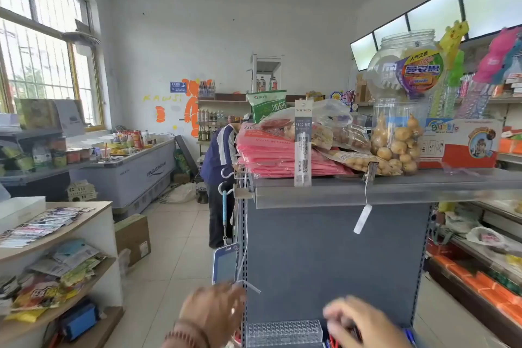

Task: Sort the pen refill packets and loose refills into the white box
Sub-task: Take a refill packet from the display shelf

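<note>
While both hands reach low, one refill packet point(302, 144) stands on the shelf top point(395, 186).
Packet upright against pink bags point(268, 155), probably parked for sorting. Left hand point(211, 316): blurred beside a cord point(248, 285), grip unreadable. Right hand point(358, 322): blurred over loose refills point(332, 343), hold unclear. White box not identified.

The refill packet point(302, 144) is grey-white, the bags point(268, 153) pink, the sack point(268, 108) green, the shelf point(395, 192) grey

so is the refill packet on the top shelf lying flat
No, the refill packet stands upright at the front edge of the shelf.
</note>
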The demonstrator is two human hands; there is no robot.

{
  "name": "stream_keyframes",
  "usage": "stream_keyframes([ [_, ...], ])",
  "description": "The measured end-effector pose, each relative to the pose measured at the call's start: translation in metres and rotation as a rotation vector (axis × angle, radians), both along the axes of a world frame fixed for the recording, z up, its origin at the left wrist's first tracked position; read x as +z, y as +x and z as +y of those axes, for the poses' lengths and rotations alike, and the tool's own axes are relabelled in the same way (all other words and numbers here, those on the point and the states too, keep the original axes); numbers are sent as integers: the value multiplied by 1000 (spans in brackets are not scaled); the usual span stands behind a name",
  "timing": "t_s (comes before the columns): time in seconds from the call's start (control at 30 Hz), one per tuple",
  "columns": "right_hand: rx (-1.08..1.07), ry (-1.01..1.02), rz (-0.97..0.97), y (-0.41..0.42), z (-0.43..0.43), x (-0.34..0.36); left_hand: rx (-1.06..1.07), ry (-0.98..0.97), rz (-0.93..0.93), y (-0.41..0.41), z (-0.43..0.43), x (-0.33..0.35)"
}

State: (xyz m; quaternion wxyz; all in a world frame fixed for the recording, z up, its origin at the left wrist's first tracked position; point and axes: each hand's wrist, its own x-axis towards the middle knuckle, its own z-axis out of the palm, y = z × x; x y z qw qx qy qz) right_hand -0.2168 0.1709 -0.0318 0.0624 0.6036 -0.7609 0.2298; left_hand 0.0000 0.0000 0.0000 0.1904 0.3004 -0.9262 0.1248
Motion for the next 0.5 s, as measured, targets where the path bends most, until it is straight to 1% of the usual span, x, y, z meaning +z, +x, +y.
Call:
stream_keyframes([
  [0.07,7,-27,-18,-3,-28,57,28,128,6,-12,-15,39],
  [0.1,2,-76,15,-7,-37,83,55,106,1,-16,-21,61],
  [0.13,-18,-158,59,-11,-46,110,48,3,96,-19,-30,82],
  [0.2,-12,-225,81,-14,-64,146,71,-38,111,-23,-39,109],
  [0.33,-48,-276,129,-26,-96,194,119,-97,117,-30,-55,155],
  [0.5,-133,-268,205,-35,-130,216,191,-113,50,-32,-68,181],
])
